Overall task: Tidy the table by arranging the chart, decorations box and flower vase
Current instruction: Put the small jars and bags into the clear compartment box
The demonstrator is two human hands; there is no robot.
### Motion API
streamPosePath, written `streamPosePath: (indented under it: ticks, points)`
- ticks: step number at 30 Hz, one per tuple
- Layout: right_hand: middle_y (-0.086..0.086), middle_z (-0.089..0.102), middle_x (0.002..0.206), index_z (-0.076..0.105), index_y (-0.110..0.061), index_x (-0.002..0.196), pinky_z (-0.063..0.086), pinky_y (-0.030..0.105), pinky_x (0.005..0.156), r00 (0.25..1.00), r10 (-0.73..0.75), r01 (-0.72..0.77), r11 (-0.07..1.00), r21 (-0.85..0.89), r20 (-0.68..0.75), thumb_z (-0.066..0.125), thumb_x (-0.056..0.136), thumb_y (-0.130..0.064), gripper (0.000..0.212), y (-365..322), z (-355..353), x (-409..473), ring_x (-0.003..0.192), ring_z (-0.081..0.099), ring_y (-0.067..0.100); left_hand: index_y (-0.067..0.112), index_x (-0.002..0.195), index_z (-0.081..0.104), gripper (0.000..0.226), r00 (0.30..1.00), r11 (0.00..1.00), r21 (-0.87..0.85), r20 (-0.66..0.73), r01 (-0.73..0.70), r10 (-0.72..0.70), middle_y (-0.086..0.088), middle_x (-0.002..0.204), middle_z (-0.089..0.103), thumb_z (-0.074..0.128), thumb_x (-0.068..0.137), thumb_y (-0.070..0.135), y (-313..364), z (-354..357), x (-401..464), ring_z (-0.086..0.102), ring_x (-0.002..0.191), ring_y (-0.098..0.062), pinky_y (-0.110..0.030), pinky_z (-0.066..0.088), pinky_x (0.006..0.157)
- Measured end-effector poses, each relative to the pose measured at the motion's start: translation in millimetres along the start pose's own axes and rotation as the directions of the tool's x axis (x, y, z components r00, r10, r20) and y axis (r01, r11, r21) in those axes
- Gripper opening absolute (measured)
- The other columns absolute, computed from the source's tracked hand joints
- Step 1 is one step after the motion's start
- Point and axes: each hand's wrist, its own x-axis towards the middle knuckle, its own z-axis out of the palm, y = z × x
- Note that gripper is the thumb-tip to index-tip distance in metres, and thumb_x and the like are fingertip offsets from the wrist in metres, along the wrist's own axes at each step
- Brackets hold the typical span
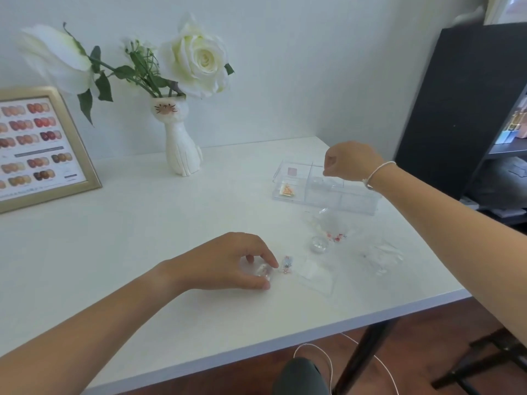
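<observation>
A gold-framed nail colour chart (37,146) leans at the far left of the white table (142,238). Beside it stands a white cat-shaped vase (182,149) with white flowers. A clear decorations box (322,186) with compartments lies at the right. My right hand (350,163) hovers over the box, its fingers curled shut; whether it holds anything is hidden. My left hand (228,260) rests near the front, its fingers pinched around a small clear packet (263,272).
Several small clear packets and a little round jar (319,243) lie scattered between the box and the table's front edge. A tiny beaded packet (286,264) lies just right of my left hand. A black shelf unit (467,104) stands at the right.
</observation>
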Motion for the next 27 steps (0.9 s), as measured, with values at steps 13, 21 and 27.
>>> streamPosePath:
  ticks: [13,21,27]
  points:
    - [-0.006,0.066,0.104,0.062,-0.025,0.101,0.043,0.026,0.083,0.876,-0.254,0.143,0.948,0.284,0.410,0.072,0.073,-0.039,0.032,-17,12,-96,0.092,0.061,0.015,0.042,0.101,0.063,0.022,0.999,0.995,0.097,-0.036,-0.031,0.035,0.026,0.096,0.056,0.066,0.079,0.040,0,1,-1,0.051,0.087,0.001,-0.003,0.034,0.068]
    - [-0.003,0.063,0.104,0.062,-0.024,0.100,0.038,0.020,0.072,0.878,-0.293,0.187,0.938,0.292,0.378,0.072,0.075,-0.033,0.029,-19,24,-100,0.085,0.050,0.009,0.044,0.097,0.063,0.022,0.995,0.999,0.032,-0.100,-0.016,0.019,0.023,0.095,0.059,0.069,0.077,0.038,-1,-3,2,0.050,0.086,0.004,-0.005,0.036,0.067]
    - [-0.007,0.062,0.098,0.062,-0.026,0.097,0.035,0.015,0.063,0.887,-0.300,0.187,0.929,0.320,0.352,0.072,0.075,-0.032,0.025,-13,26,-95,0.075,0.049,-0.002,0.045,0.092,0.063,0.022,0.983,0.999,-0.016,-0.180,-0.035,0.031,0.021,0.096,0.063,0.072,0.076,0.034,6,-13,13,0.050,0.084,-0.001,-0.005,0.036,0.064]
